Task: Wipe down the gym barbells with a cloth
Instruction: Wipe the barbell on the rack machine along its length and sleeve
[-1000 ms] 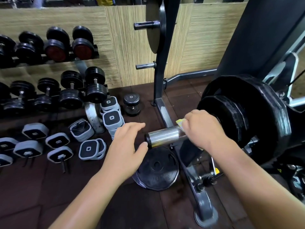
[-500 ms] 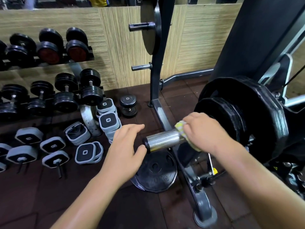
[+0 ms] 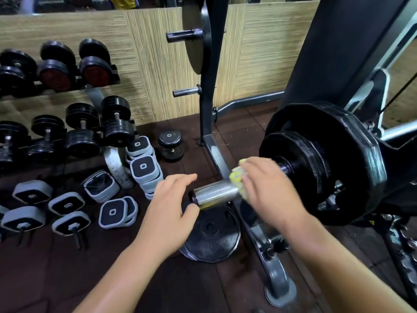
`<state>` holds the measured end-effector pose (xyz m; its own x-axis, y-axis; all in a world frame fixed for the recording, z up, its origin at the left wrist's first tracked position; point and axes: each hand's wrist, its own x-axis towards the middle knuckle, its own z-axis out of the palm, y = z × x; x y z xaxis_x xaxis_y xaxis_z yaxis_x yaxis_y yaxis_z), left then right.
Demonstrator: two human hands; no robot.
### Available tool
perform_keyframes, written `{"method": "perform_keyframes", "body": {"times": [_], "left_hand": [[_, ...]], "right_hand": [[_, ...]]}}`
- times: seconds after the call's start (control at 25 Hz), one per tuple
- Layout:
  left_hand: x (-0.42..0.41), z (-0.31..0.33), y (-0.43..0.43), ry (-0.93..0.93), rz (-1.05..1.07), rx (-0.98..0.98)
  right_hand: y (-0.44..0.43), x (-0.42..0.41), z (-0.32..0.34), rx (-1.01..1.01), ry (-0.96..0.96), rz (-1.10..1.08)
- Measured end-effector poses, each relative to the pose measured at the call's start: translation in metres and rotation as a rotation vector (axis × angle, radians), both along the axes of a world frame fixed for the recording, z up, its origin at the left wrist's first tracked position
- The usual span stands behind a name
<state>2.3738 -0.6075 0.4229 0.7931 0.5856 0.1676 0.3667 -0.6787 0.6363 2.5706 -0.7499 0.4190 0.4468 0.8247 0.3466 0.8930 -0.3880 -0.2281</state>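
The left hand (image 3: 173, 204) is released, fingers straight. Its thumb tip lies at the open end of the barbell sleeve (image 3: 214, 195), possibly touching it. The right hand (image 3: 268, 190) grasps a yellow cloth (image 3: 235, 179) wrapped around the sleeve. Below the left thumb, a loose plate (image 3: 212, 236) lies on the floor. Beyond the right fingers, black weight plates (image 3: 320, 159) sit on the barbell. Beyond the left fingertips, dumbbells (image 3: 118, 133) rest on a rack.

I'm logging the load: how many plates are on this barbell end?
2: a smaller outer plate nearest the right hand gripping the cloth, and a larger plate behind it. Others could hide behind that.
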Motion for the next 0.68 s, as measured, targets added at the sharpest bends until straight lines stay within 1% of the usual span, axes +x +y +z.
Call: {"method": "perform_keyframes", "body": {"times": [0.08,0.16,0.2,0.28,0.36,0.44,0.52,0.6,0.68], "left_hand": [[0.000,0.001,-0.001,0.001,-0.004,-0.008],[0.001,0.002,0.000,0.003,-0.023,-0.013],[0.001,0.003,0.000,0.007,-0.034,-0.015],[0.001,0.004,0.002,0.015,-0.053,-0.010],[0.001,0.006,0.003,0.015,-0.070,0.015],[0.000,0.006,0.003,0.023,-0.085,0.029],[-0.002,0.006,0.003,0.048,-0.093,0.026],[-0.004,0.006,0.001,0.065,-0.095,0.035],[-0.006,0.006,0.000,0.065,-0.102,0.040]], "right_hand": [[-0.019,0.012,-0.010,0.082,-0.008,-0.108],[-0.015,-0.006,-0.026,0.180,0.022,-0.148],[-0.007,-0.023,-0.033,0.237,0.048,-0.134],[0.012,-0.065,-0.047,0.325,0.075,-0.030],[0.024,-0.096,-0.057,0.344,0.044,0.086],[0.022,-0.091,-0.065,0.354,0.013,0.139],[0.006,-0.062,-0.069,0.393,0.035,0.078],[-0.013,-0.029,-0.073,0.418,0.055,-0.087],[-0.020,-0.015,-0.075,0.449,0.056,-0.193]]}}
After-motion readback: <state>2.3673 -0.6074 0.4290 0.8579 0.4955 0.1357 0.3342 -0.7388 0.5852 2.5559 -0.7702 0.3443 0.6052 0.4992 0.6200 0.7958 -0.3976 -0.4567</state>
